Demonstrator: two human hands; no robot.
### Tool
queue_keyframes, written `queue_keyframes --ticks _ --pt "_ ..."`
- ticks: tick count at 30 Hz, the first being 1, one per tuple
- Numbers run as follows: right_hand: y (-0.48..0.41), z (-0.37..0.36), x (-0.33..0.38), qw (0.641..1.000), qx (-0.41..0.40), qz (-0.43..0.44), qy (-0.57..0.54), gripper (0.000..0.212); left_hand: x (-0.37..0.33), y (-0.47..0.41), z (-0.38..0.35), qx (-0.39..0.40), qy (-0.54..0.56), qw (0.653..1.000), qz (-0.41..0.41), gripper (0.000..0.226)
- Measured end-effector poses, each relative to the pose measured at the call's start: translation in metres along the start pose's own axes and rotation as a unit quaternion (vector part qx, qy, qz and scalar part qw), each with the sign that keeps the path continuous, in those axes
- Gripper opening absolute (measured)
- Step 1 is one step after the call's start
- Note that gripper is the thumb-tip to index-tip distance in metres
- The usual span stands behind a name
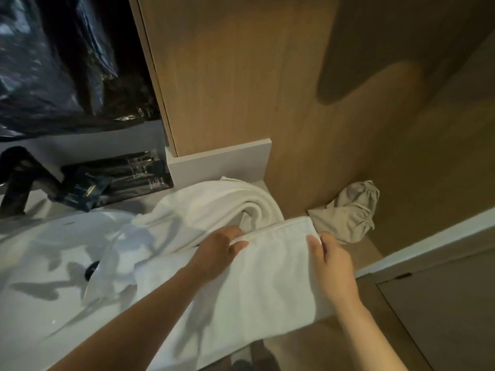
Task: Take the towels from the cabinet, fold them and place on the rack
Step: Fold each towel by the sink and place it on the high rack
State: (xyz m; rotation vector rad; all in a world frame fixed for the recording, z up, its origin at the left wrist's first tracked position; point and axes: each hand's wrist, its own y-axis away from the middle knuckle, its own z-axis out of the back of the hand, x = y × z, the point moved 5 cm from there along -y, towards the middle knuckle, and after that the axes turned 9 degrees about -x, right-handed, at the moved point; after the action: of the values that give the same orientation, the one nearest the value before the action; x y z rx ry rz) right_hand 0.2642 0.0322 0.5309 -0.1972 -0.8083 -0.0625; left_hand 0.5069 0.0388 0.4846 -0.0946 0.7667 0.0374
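1. The left hand [217,253] was at the far hem of the folded white towel [267,285]. Its grip pinched the hem, thumb on top and fingers tucked beneath.
2. The right hand [332,263] was at the far right corner of the same towel, its grip pinching the corner with the thumb on top.
3. The folded towel lay on the surface [371,246], just right of the white sink [40,263].
4. A second white towel [214,207] lay bunched directly behind it, touching it and partly draped into the sink.
5. A beige drawstring bag [348,212] sat in the corner against the wooden panel [241,76].
6. A black tap [18,178] and a dark tray [128,175] stood behind the sink.
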Motion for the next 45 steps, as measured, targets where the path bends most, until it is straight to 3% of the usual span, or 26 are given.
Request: queue_keyframes --ticks 3,7,13,16,18,28,36,39,40,42,45 --pt "-0.013 -0.013 -0.022 0.995 0.039 -0.042 0.088 0.029 0.010 0.003 -0.008 0.017 -0.051 0.998 0.020 0.023" --pt "-0.016 -0.027 -0.038 0.983 0.081 -0.100 0.132 0.030 0.018 0.014 0.000 -0.033 -0.089 0.995 -0.003 0.025" --pt "-0.006 -0.031 0.013 0.996 0.021 0.029 0.081 0.043 0.031 0.036 0.027 -0.038 -0.085 0.995 0.033 0.041" --pt "0.003 -0.039 0.040 0.993 0.001 0.098 0.072 0.040 0.035 0.061 0.054 -0.076 -0.082 0.994 -0.008 0.029" --pt "0.008 -0.048 0.053 0.988 0.006 0.135 0.077 0.034 0.046 0.081 0.069 -0.098 -0.096 0.990 0.030 0.025" --pt "0.055 -0.121 0.085 0.945 0.270 0.184 0.036 0.034 0.102 0.128 0.088 -0.088 -0.062 0.968 0.228 0.023" --pt "0.081 -0.167 0.083 0.879 0.394 0.196 0.183 0.059 0.123 0.144 0.083 -0.062 0.070 0.928 0.359 0.029" --pt "0.084 -0.174 0.081 0.867 0.393 0.203 0.229 0.061 0.121 0.141 0.079 -0.008 0.064 0.939 0.337 0.016" --pt "0.084 -0.175 0.081 0.869 0.386 0.206 0.232 0.062 0.119 0.141 0.077 -0.004 0.071 0.943 0.326 0.025" --pt "0.082 -0.175 0.083 0.878 0.369 0.206 0.223 0.064 0.119 0.143 0.079 -0.037 0.111 0.939 0.325 0.028" --pt "0.073 -0.172 0.086 0.898 0.330 0.212 0.200 0.070 0.123 0.143 0.088 -0.113 0.128 0.924 0.343 0.016"
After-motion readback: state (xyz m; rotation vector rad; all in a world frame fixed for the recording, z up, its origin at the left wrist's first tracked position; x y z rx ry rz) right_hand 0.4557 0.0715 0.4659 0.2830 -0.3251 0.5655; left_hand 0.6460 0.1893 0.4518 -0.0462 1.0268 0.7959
